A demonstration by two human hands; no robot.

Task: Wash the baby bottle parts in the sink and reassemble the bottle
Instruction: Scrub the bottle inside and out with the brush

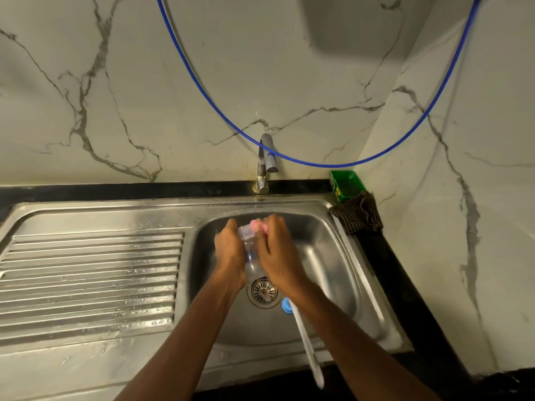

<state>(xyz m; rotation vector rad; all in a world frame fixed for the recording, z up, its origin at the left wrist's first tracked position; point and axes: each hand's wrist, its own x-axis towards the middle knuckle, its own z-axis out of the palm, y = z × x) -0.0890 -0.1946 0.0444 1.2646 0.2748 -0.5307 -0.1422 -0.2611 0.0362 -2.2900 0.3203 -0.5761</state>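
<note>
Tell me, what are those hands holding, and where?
A clear baby bottle: the left hand grips its body, the right hand grips its pink top.

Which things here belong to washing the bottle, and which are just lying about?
Job: bottle in the left hand; pink piece at its top, gripped by the right hand; brush; sink; tap.
Lying about: green box; cloth; blue hose.
</note>
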